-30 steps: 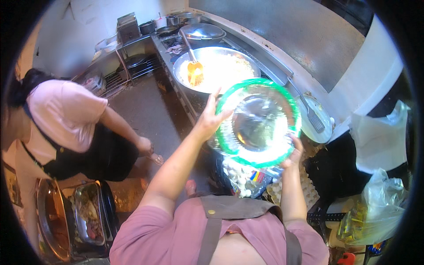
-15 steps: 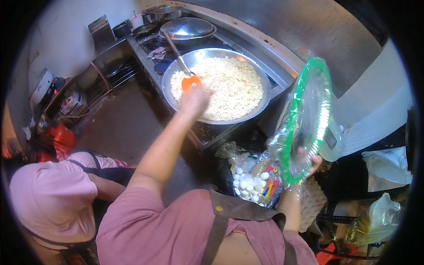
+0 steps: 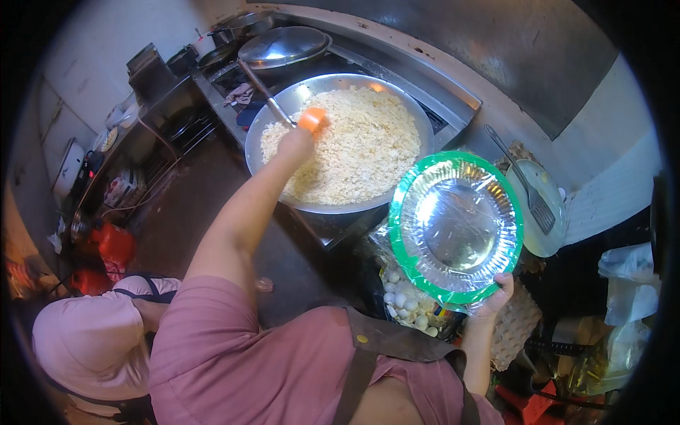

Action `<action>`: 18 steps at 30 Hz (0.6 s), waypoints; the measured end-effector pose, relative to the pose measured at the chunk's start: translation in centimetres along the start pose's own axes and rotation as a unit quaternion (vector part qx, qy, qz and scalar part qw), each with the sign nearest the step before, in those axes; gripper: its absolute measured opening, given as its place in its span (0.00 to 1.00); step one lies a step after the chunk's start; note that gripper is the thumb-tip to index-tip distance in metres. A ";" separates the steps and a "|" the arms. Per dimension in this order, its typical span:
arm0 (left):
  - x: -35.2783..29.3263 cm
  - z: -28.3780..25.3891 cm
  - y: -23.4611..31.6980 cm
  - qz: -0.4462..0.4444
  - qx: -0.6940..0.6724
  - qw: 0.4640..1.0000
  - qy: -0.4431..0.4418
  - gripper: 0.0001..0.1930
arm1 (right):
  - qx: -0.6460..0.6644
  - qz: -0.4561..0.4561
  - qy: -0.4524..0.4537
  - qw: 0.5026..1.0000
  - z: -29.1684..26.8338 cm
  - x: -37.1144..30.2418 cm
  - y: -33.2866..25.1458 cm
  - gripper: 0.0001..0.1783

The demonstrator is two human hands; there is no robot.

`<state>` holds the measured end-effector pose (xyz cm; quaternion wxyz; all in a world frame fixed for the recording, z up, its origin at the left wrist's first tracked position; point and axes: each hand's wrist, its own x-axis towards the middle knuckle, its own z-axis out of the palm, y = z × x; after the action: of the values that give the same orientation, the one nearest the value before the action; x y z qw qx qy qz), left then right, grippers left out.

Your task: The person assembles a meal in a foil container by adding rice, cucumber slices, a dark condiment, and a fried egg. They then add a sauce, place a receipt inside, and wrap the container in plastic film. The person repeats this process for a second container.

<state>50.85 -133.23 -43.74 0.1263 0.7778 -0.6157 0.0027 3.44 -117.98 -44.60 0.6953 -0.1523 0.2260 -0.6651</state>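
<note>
My left hand (image 3: 296, 145) reaches over the rice (image 3: 361, 142) in a wide metal wok, closed on a small orange scoop (image 3: 312, 119). Beside it a long-handled spatula (image 3: 259, 83) leans on the wok's left rim, its blade end partly hidden. My right hand (image 3: 496, 292) grips the lower right edge of a round silver plate (image 3: 459, 216) with a green rim, wrapped in clear plastic. The plate faces up and tilts beside the wok's right edge. Under it, a bin (image 3: 453, 324) with eggshells is partly covered.
Behind the wok stands a lidded pan (image 3: 285, 47). A slotted turner (image 3: 542, 212) lies on a pale lid at the right. Egg trays (image 3: 516, 327) sit by my right forearm. Another person in a pink shirt (image 3: 88, 340) is close on my left.
The plate has turned from nearly edge-on to face up and come left and lower. The scoop has tipped and shifted slightly over the rice.
</note>
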 end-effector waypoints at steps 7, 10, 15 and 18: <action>1.0 2.1 4.1 0.182 -0.100 0.957 -0.202 0.10 | 0.016 0.085 -0.042 0.995 2.5 2.2 -0.3 0.28; 1.8 4.0 3.7 -0.188 -0.623 0.706 -0.280 0.10 | 0.011 0.096 -0.039 0.995 3.5 4.0 0.5 0.26; 1.1 3.9 1.8 -0.199 -0.719 0.579 -0.329 0.11 | 0.002 0.114 -0.044 0.993 4.4 7.5 1.5 0.27; -0.3 1.1 2.9 -0.191 -0.676 0.658 -0.269 0.13 | -0.003 0.119 -0.059 0.991 6.1 9.1 2.2 0.28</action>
<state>47.85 -133.74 -44.30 0.4438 0.5451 -0.2923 -0.6485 8.64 -127.39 -41.55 0.7812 -0.1655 0.2027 -0.5668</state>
